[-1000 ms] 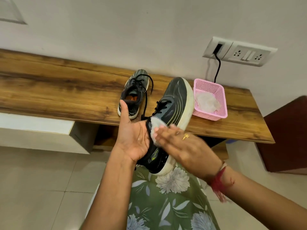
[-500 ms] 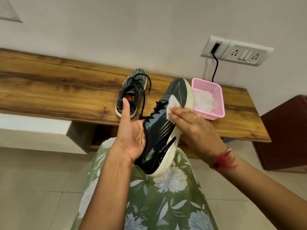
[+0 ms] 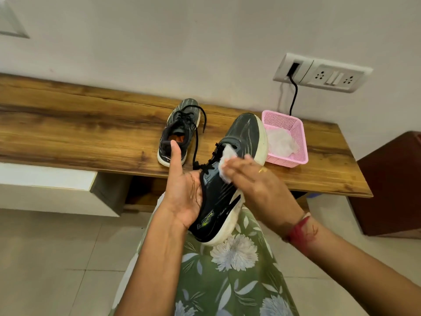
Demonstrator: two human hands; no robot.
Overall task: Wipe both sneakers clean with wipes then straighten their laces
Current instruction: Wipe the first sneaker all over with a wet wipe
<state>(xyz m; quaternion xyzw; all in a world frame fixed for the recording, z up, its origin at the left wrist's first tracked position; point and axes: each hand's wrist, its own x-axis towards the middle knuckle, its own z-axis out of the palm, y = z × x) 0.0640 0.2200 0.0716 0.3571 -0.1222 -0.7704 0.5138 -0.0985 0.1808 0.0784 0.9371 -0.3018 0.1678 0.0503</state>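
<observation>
here, left hand (image 3: 182,192) round sneaker (image 3: 218,201), grip seemingly curled behind, right hand (image 3: 257,185) flat, pressing wipe (image 3: 224,165)

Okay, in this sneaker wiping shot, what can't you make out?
Head view:
- left hand: fingers hidden behind the held sneaker.
- wipe: mostly covered by the blurred right hand.
- pink basket contents: white, wipe count unclear.
- cable: lower end behind the basket.
</observation>
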